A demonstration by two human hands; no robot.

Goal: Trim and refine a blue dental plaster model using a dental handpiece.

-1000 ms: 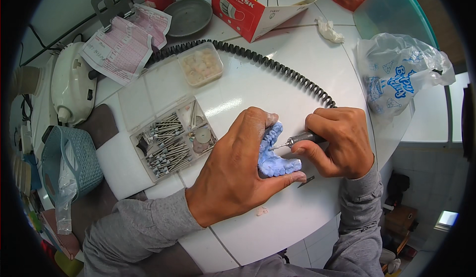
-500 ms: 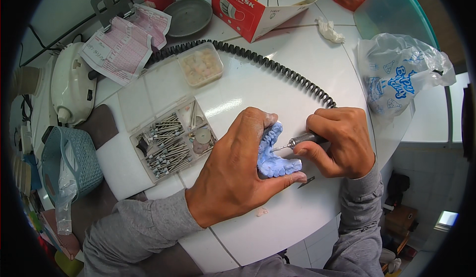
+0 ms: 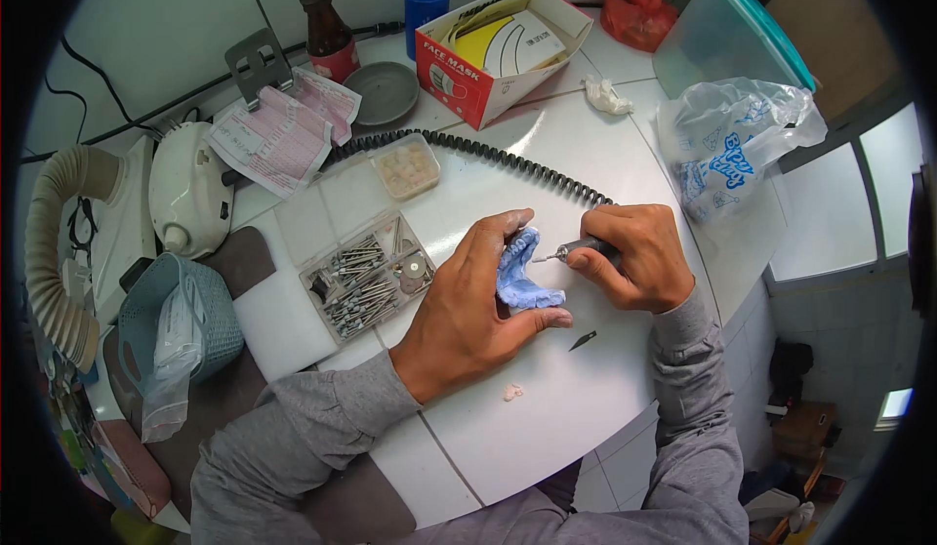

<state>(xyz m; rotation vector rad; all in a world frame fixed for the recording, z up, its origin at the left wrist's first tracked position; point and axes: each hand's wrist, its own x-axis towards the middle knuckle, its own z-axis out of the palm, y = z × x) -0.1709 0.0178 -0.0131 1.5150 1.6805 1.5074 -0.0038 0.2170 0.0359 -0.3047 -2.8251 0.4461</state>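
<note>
My left hand [image 3: 468, 321] grips a blue dental cast [image 3: 525, 282], its horseshoe row of teeth turned toward the right. My right hand [image 3: 634, 252] is wrapped round a metal rotary handpiece [image 3: 590, 250], its slim bit pointing left at the cast; whether the tip touches it I cannot tell. A black coiled cord [image 3: 508, 156] runs behind my hands. Left of them lies an open compartment case [image 3: 361, 277] of burs and discs. A small blade [image 3: 583, 340] and a pink scrap [image 3: 512, 390] lie on the white worktop [image 3: 459, 428] near my hands.
At the back are a red mask box [image 3: 468, 86], grey dish [image 3: 381, 91], bottle [image 3: 327, 28], papers [image 3: 278, 135] and small tub [image 3: 405, 164]. A plastic bag [image 3: 727, 145] stands right. A white machine [image 3: 190, 194], ribbed hose [image 3: 54, 252] and blue basket [image 3: 215, 321] are left.
The head view has shifted, showing more of the back wall and left side. The cast is tilted differently, and the handpiece tip sits slightly farther out from the middle of the cast.
</note>
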